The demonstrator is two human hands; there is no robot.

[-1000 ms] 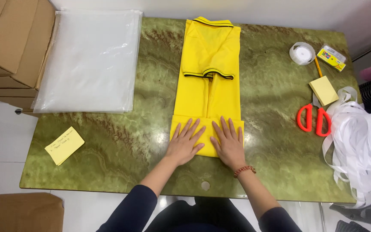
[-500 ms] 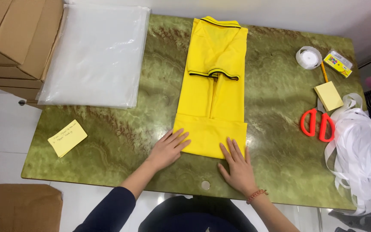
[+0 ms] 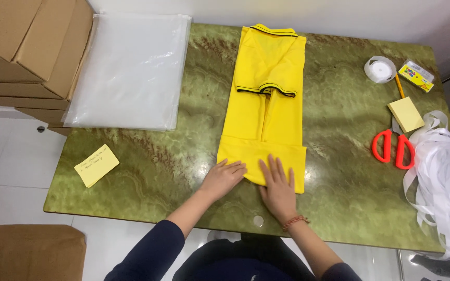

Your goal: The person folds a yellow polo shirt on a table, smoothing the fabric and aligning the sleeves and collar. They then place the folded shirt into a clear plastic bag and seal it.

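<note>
yellow shirt (image 3: 266,114): lies lengthwise mid-counter, near hem now doubled back into a band (flat a second ago). left hand (image 3: 224,178) and right hand (image 3: 277,183): open, palms flat, pressing its near edge.

Dark navy long sleeves, beaded bracelet (image 3: 295,222) on rt wrist.

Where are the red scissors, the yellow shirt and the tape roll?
red scissors (image 3: 395,150): head view, on the handle loops.
yellow shirt (image 3: 263,112): head view, on the flat middle panel.
tape roll (image 3: 380,69): head view, on its white ring.
</note>
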